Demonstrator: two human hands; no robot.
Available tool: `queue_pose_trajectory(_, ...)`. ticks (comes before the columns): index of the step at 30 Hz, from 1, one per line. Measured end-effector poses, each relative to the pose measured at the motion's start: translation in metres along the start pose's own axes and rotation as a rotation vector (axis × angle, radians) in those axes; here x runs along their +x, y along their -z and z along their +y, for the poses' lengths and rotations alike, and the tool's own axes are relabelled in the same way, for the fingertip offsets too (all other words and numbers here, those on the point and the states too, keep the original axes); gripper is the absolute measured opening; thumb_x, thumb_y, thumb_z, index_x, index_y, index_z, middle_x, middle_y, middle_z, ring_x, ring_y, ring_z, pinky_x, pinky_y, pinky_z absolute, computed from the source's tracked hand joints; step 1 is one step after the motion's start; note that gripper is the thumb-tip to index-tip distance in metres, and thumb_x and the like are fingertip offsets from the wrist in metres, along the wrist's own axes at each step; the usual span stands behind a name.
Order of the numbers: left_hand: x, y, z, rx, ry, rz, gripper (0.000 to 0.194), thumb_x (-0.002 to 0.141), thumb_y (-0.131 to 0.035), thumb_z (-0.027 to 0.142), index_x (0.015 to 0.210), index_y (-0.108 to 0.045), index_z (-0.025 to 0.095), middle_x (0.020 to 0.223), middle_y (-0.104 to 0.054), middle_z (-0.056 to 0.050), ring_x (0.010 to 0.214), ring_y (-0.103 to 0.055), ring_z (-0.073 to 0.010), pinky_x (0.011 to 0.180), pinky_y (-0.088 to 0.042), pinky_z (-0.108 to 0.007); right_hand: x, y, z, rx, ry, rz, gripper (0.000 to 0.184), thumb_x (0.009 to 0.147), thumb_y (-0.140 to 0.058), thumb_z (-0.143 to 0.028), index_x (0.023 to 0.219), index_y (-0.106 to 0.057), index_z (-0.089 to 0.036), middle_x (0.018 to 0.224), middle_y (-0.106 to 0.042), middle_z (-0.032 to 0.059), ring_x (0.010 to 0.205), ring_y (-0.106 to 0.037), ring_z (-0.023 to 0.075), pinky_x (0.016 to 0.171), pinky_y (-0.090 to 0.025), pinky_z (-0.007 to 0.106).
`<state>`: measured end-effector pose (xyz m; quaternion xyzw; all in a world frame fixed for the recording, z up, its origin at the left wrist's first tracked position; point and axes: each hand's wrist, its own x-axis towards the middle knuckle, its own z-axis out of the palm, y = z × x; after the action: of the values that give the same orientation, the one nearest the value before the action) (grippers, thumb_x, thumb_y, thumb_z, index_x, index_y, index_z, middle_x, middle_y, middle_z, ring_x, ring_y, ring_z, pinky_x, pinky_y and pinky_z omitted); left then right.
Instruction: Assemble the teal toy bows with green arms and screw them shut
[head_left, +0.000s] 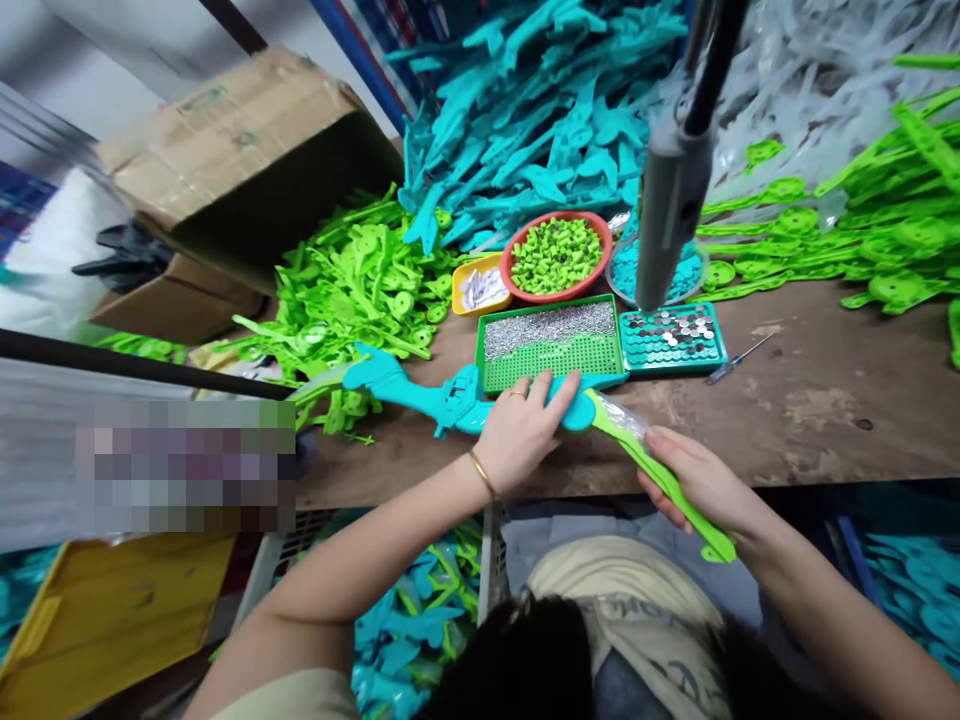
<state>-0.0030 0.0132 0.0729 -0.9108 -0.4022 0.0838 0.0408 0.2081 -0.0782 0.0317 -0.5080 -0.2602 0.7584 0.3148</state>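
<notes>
A long turquoise plastic piece [450, 400] lies over the table's front part, shaped like a toy bow handle. My left hand [525, 425] grips it near its right end, fingers stretched over the top and thumb hidden. A lime green plastic arm [675, 490] with a clear strip [619, 412] along it joins the turquoise piece at that end and slants down to the right. My right hand [697, 480] is closed around this green arm, thumb on top. Another green arm, partly seen, extends from the piece's left end. Just beyond my left hand sits a green tray [551, 365] of small metal screws.
A turquoise tray [671, 345] of metal discs, a red bowl [555, 290] of green and dark bits and a yellow dish [457, 290] stand behind. A screwdriver [739, 360] lies right. A grey hanging tool [671, 210] dangles above. Heaped green parts [367, 280] and turquoise parts [525, 130] surround.
</notes>
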Motion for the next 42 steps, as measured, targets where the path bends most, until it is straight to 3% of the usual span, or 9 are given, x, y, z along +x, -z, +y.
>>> queue_pose_trajectory(6,0.005,0.004,0.0,0.125,-0.064,0.044,0.065,0.089,-0.063,0.029,0.148,-0.037,0.019,0.119,-0.063,-0.017,0.094,-0.065,-0.0275,0.078,-0.055,-0.039,-0.006,-0.004,-0.014,0.157,-0.044,-0.032,0.046,0.08,-0.056,-0.066,0.077,-0.045,-0.021,0.052,-0.054,-0.0057,0.028,-0.036,0.0058,0.025,-0.026,0.017)
queue_pose_trajectory(9,0.008,0.018,-0.003,0.134,-0.089,-0.051,0.071,0.086,-0.068,0.028,0.149,-0.036,0.019,0.12,-0.063,-0.015,0.092,-0.066,-0.0267,0.076,-0.055,-0.036,-0.004,0.009,-0.008,0.101,-0.028,-0.048,0.044,0.085,-0.052,-0.063,0.084,-0.054,-0.019,0.057,-0.061,-0.0004,0.034,-0.048,0.01,0.031,-0.039,0.021)
queue_pose_trajectory(12,0.011,0.032,-0.002,0.108,-0.1,-0.207,0.072,0.087,-0.067,0.032,0.149,-0.034,0.018,0.112,-0.066,-0.013,0.089,-0.069,-0.0265,0.071,-0.055,-0.034,-0.001,0.025,0.007,-0.102,0.409,0.2,0.04,0.087,-0.059,-0.052,0.111,-0.06,-0.02,0.091,-0.073,0.0074,0.072,-0.071,0.017,0.061,-0.059,0.028)
queue_pose_trajectory(15,0.016,0.038,0.003,0.009,-0.127,-0.338,0.069,0.089,-0.065,0.038,0.148,-0.036,0.019,0.11,-0.068,-0.011,0.087,-0.071,-0.0258,0.067,-0.054,-0.031,-0.001,0.034,0.017,-0.385,0.857,0.316,0.049,0.084,-0.069,-0.032,0.13,-0.054,-0.027,0.133,-0.062,0.0079,0.123,-0.059,0.0216,0.104,-0.05,0.041)
queue_pose_trajectory(19,0.024,0.04,0.01,-0.097,-0.183,-0.392,0.064,0.087,-0.066,0.042,0.143,-0.043,0.02,0.109,-0.071,-0.009,0.086,-0.072,-0.0272,0.065,-0.053,-0.032,-0.007,0.035,0.011,-0.445,1.084,0.267,0.048,0.079,-0.074,-0.021,0.124,-0.059,-0.029,0.127,-0.065,0.0057,0.124,-0.058,0.0224,0.106,-0.049,0.045)
queue_pose_trajectory(25,0.031,0.041,0.015,-0.098,-0.209,-0.398,0.053,0.084,-0.07,0.041,0.13,-0.054,0.02,0.1,-0.073,-0.008,0.082,-0.073,-0.028,0.062,-0.052,-0.032,-0.016,0.041,-0.003,-0.537,1.111,0.337,0.022,0.079,-0.074,-0.02,0.099,-0.068,-0.025,0.099,-0.074,0.0052,0.095,-0.07,0.0214,0.085,-0.059,0.04)
queue_pose_trajectory(31,0.033,0.041,0.024,-0.119,-0.243,-0.36,0.04,0.086,-0.069,0.041,0.116,-0.059,0.016,0.099,-0.072,-0.01,0.083,-0.073,-0.0281,0.064,-0.052,-0.032,-0.027,0.054,-0.001,-0.521,1.095,0.352,0.024,0.078,-0.072,-0.016,0.1,-0.069,-0.026,0.1,-0.075,0.0048,0.093,-0.071,0.0223,0.084,-0.06,0.041)
queue_pose_trajectory(37,0.041,0.037,0.038,-0.176,-0.32,-0.472,0.036,0.089,-0.063,0.048,0.107,-0.063,0.017,0.085,-0.073,-0.008,0.078,-0.073,-0.0264,0.064,-0.05,-0.031,-0.038,0.051,0.0,-0.35,1.091,0.378,0.018,0.08,-0.069,-0.016,0.094,-0.067,-0.028,0.091,-0.074,0.002,0.085,-0.071,0.0219,0.079,-0.059,0.044)
queue_pose_trajectory(42,0.033,0.032,0.024,-0.188,-0.291,-0.313,0.052,0.082,-0.064,0.063,0.099,-0.064,0.014,0.091,-0.072,-0.011,0.088,-0.07,-0.0284,0.072,-0.051,-0.034,-0.036,0.075,0.001,-0.302,1.061,0.481,0.015,0.079,-0.069,-0.013,0.087,-0.067,-0.027,0.083,-0.073,0.0038,0.079,-0.07,0.0219,0.077,-0.058,0.043)
